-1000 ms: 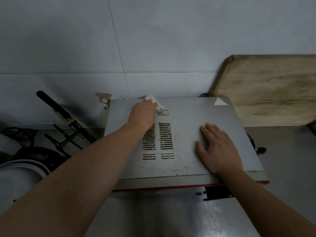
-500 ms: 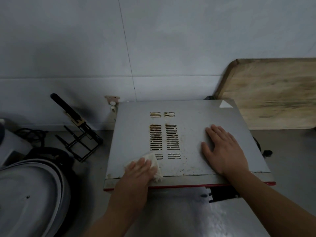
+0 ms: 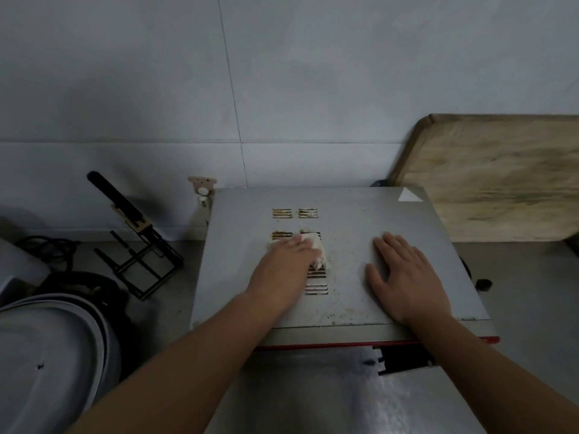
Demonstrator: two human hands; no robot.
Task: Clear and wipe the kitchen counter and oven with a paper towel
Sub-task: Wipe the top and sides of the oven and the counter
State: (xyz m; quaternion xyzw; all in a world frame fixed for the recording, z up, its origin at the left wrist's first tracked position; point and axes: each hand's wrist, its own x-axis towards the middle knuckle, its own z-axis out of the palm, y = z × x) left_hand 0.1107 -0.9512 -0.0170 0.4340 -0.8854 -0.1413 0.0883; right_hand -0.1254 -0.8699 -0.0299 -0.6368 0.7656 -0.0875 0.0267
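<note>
A grey metal oven with a red front strip stands on the steel counter. Its top has rusty vent slots and scattered crumbs. My left hand lies flat over the vent slots and presses a crumpled white paper towel onto them; only the towel's far edge shows past my fingers. My right hand rests palm down with spread fingers on the right half of the oven top.
A worn wooden cutting board leans on the wall behind the oven at right. A black wire rack with a black handle stands left of the oven. Stacked grey lids or pans fill the lower left. Tiled wall behind.
My left hand slid the towel from the oven's back edge to its front left corner, then back up onto the vent slots. My right hand stayed in place.
</note>
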